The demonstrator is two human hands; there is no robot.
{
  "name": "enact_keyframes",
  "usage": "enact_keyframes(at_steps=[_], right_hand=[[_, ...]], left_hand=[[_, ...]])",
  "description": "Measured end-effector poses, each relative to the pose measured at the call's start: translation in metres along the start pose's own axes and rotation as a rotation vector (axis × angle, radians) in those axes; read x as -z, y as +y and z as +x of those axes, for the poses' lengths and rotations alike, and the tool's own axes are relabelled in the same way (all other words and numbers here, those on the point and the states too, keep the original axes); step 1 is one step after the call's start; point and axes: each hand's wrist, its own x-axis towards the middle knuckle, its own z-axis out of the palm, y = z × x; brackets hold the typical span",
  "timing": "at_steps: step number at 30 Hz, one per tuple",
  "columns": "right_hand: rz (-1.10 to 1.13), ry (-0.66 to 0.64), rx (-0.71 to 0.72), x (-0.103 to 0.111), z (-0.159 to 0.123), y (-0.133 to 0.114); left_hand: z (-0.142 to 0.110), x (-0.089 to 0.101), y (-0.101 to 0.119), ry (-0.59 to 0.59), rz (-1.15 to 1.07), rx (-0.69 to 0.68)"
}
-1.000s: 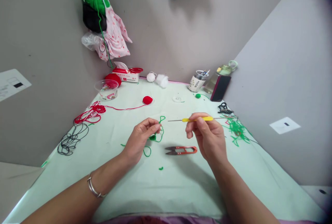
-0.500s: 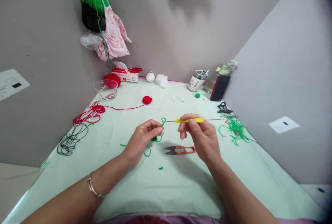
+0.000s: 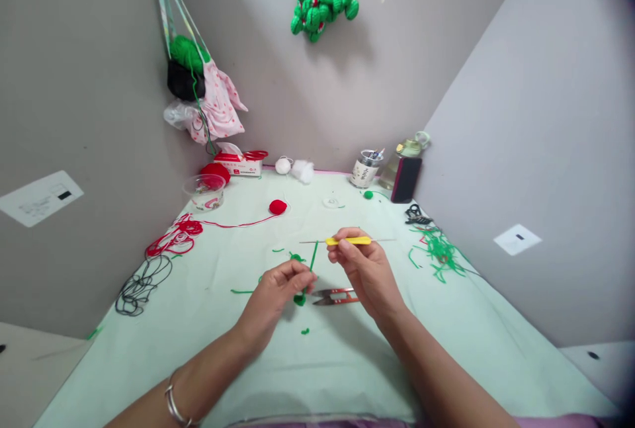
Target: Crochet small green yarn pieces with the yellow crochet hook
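Green yarn (image 3: 314, 257) is pinched in my left hand (image 3: 284, 289), with a small green crocheted piece (image 3: 299, 299) just under the fingertips. My right hand (image 3: 364, 269) grips the yellow handle of a crochet hook (image 3: 350, 241). The hook's thin shaft points left and meets the top of the taut yarn. Orange thread snips (image 3: 335, 296) lie on the cloth between the hands, their right end hidden behind my right hand. More green yarn (image 3: 296, 257) shows beyond my left hand.
A red yarn ball (image 3: 278, 207), tangled red yarn (image 3: 178, 233) and dark cord (image 3: 141, 286) lie leftward. Green scraps (image 3: 441, 253), a phone (image 3: 407, 180) and a pen can (image 3: 364, 170) are at right. A plastic tub (image 3: 204, 193) stands back left. Green crocheted pieces (image 3: 322, 1) hang above.
My left hand has moved down and toward me, and the yarn loop near the hook is now a straight strand stretched up to it. The view has tilted up.
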Motion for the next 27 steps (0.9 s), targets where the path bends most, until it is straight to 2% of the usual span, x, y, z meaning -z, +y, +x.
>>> enact_keyframes(at_steps=[5, 10, 15, 21, 27], right_hand=[[0.159, 0.009, -0.069, -0.007, -0.009, -0.002], [0.284, -0.003, -0.147, -0.013, -0.013, -0.003], [0.348, 0.017, -0.092, -0.013, -0.014, -0.010], [0.345, 0.016, -0.053, -0.010, -0.019, -0.008], [0.267, 0.014, 0.054, -0.012, -0.020, -0.001]], left_hand=[[-0.011, 0.003, -0.005, 0.024, 0.047, 0.012], [-0.014, 0.002, -0.006, -0.005, 0.096, 0.033], [-0.022, 0.001, -0.002, -0.058, 0.246, 0.026], [-0.039, 0.006, 0.002, -0.059, 0.518, -0.111], [-0.050, 0.007, 0.000, -0.216, 0.567, -0.052]])
